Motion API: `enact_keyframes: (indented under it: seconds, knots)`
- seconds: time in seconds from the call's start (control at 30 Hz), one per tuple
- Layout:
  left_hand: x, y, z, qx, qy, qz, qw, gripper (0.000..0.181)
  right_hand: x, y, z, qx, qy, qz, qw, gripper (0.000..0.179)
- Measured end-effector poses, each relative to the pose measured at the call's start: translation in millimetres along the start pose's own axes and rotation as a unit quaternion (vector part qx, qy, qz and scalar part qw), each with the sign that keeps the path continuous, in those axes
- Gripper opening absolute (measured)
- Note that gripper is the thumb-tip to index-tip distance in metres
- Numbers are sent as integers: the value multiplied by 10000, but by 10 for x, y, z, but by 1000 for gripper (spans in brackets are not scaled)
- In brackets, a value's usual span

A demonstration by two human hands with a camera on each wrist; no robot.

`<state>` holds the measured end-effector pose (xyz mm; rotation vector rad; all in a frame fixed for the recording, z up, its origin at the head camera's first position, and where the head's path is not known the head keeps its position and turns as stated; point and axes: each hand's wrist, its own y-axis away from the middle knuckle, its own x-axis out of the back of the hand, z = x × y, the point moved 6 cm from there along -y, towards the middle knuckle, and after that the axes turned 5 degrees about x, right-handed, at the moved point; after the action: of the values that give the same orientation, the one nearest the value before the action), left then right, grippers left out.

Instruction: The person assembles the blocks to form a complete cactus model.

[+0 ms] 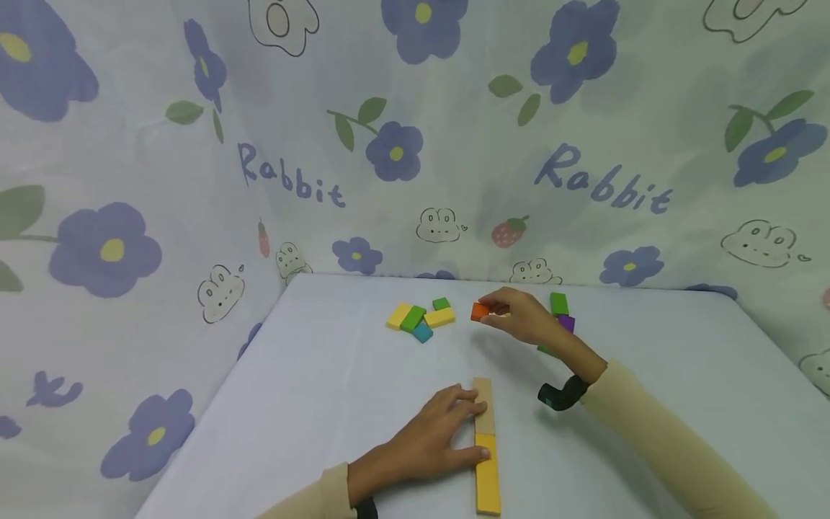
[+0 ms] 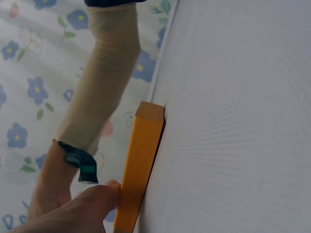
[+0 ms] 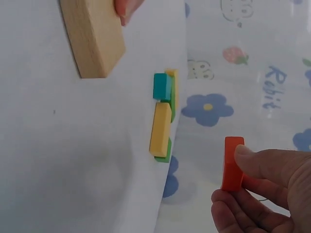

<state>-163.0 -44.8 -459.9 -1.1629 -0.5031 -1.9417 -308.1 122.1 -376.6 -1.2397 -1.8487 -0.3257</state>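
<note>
My right hand (image 1: 521, 317) pinches a small orange-red block (image 3: 233, 165) between thumb and fingers, raised above the far part of the table. In the head view my left hand (image 1: 428, 440) lies beside two long blocks placed end to end. Its fingers touch the plain wooden block (image 1: 483, 407), and its thumb rests on the yellow-orange block (image 1: 488, 483) nearer to me. The left wrist view has the thumb (image 2: 104, 196) against the side of this yellow-orange block (image 2: 141, 160). The wooden block (image 3: 92, 36) also appears in the right wrist view, with a fingertip at its side.
Left of the right hand sits a loose group with a light yellow block (image 1: 439, 317), a green block (image 1: 413, 318) and a blue block (image 1: 423, 331). Behind the right wrist are another green block (image 1: 558, 303) and a purple block (image 1: 567, 323), partly hidden. Patterned cloth (image 1: 402, 216) rises behind.
</note>
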Motion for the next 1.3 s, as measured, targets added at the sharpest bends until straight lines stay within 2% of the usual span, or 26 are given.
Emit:
enact_keyframes:
  seconds: [0.23,0.47,0.6,0.77,1.03,1.3]
  knots:
    - [-10,-4,-19,16,81,-27,10000,69,-31,230,-16,237,85,-138,9996,34]
    - [-8,3,-22,-31,124,-38,9999,70,-137,457,-40,359,-89,-480,9982,35]
    - [19,-11,-18,-66,90,43,9999,70,-186,499,-31,385,-24,-426,9983,35]
    - [18,-11,-10,-32,179,-1,9998,69,-265,535,3,402,17,-391,9984,33]
    - [-16,9,2,-49,176,-10,9998,69,-457,572,70,591,-66,-576,9966,33]
    - [0,-16,-4,46,72,-33,10000,69,-521,596,114,521,-172,-784,9954,33]
